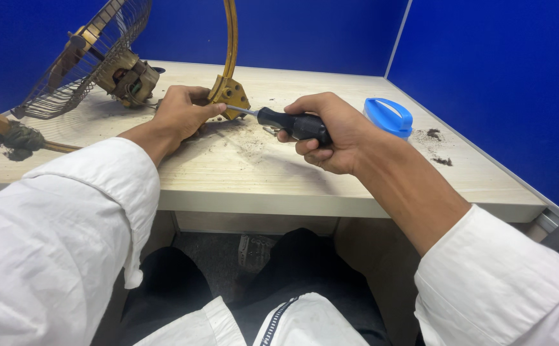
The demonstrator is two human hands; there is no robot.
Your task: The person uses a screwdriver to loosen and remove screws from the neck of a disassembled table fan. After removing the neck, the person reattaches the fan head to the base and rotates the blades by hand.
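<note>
Both hands work at the desk's far middle: the left hand (180, 115) grips a yellow bracket (231, 95) at the foot of a curved yellow arm (231, 35), and the right hand (331, 131) clenches a black-handled screwdriver (292, 122), tip at the bracket. Far left lie a fan grille with motor (94, 57) and a brush (10, 134); right, a blue lid (388, 116). The tip could probably slip toward the left fingers if the bracket shifts. The screw itself is hidden, and the arm is cut off above.

One head-worn camera looks steeply down and forward, close over the desk (228, 173) edge.
</note>
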